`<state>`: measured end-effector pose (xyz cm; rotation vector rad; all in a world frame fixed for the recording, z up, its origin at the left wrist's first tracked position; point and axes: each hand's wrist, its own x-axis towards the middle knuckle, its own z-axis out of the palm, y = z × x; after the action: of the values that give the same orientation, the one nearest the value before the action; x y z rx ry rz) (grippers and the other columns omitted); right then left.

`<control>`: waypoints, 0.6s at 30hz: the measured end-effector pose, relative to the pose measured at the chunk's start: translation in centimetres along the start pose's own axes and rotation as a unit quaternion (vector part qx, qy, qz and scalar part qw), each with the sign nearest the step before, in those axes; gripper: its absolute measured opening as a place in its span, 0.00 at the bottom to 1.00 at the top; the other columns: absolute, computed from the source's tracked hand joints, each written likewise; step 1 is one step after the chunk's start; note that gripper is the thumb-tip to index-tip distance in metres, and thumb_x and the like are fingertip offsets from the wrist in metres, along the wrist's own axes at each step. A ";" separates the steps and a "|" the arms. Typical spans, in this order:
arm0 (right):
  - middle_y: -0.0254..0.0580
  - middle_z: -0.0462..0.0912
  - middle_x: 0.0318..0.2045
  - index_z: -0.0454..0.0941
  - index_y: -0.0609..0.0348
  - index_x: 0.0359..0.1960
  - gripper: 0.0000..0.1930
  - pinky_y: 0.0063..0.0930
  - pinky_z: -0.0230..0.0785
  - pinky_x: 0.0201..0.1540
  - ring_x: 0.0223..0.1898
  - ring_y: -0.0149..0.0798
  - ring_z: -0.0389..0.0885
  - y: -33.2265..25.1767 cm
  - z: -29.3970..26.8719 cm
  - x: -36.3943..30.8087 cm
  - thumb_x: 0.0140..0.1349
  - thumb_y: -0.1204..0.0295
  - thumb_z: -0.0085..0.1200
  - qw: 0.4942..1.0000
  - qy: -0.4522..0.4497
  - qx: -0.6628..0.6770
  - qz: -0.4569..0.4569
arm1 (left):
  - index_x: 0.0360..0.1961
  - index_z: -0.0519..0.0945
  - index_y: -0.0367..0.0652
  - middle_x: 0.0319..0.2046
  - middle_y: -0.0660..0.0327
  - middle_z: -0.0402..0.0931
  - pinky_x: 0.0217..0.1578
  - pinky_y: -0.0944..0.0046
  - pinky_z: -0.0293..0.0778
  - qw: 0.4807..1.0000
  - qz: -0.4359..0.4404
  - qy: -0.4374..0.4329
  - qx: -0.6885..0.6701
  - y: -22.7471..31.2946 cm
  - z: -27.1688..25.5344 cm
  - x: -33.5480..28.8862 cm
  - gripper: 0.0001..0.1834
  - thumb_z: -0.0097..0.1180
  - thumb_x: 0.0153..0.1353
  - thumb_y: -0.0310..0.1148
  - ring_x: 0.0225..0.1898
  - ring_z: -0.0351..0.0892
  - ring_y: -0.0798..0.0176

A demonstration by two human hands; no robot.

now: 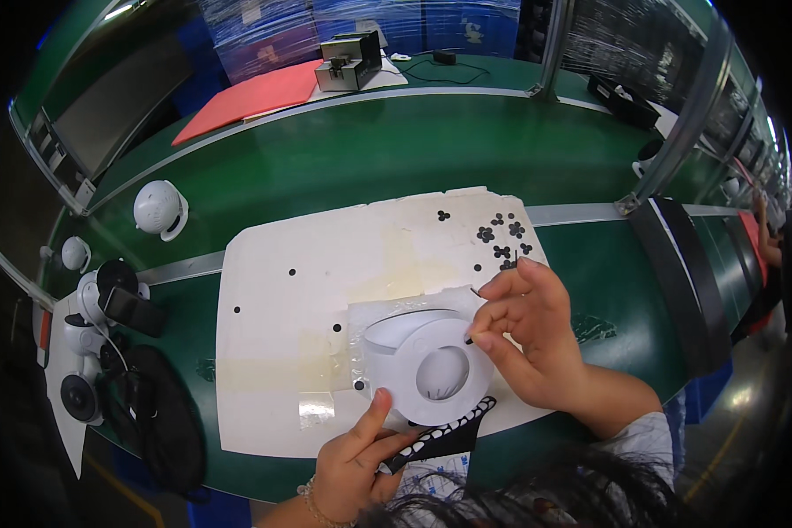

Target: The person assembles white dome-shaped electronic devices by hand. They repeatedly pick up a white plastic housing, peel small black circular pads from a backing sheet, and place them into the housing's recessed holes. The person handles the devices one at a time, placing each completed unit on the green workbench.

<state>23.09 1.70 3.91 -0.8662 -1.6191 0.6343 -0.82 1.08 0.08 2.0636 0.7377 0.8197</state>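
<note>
A white plastic housing with a ring-shaped base and a round opening point(468, 385) sits on a piece of white foam point(357, 319) in front of me. My left hand point(352, 462) grips its lower left edge. My right hand point(537, 339) pinches a small black round pad point(469, 341) at the ring's upper right edge. Beneath the housing, partly hidden, lies a black sheet with a row of white-edged round cutouts point(453, 440). Several loose black round pads point(337, 327) dot the white board point(273, 352), and black clusters point(486, 234) of them lie at its far right.
White camera-like devices point(157, 209) stand at the left, near a black pouch point(163, 422) and cables. A long black piece point(686, 273) lies at the right. Behind the metal rail are a red foam sheet point(246, 99) and a metal box-shaped device point(348, 66). Another person's arm shows far right.
</note>
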 end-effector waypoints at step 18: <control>0.48 0.63 0.43 0.44 0.55 0.60 0.34 0.25 0.66 0.39 0.36 0.32 0.72 0.1 0.3 -0.2 0.53 0.90 0.43 0.999 0.028 0.039 0.010 | 0.61 0.48 0.36 0.40 0.49 0.74 0.41 0.70 0.74 1.000 -0.029 0.007 -0.008 0.2 0.3 -0.1 0.40 0.55 0.49 0.15 0.39 0.76 0.61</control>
<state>22.87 1.61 3.67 -0.8362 -1.5277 0.6765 -0.60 0.75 0.10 2.0137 0.7929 0.8055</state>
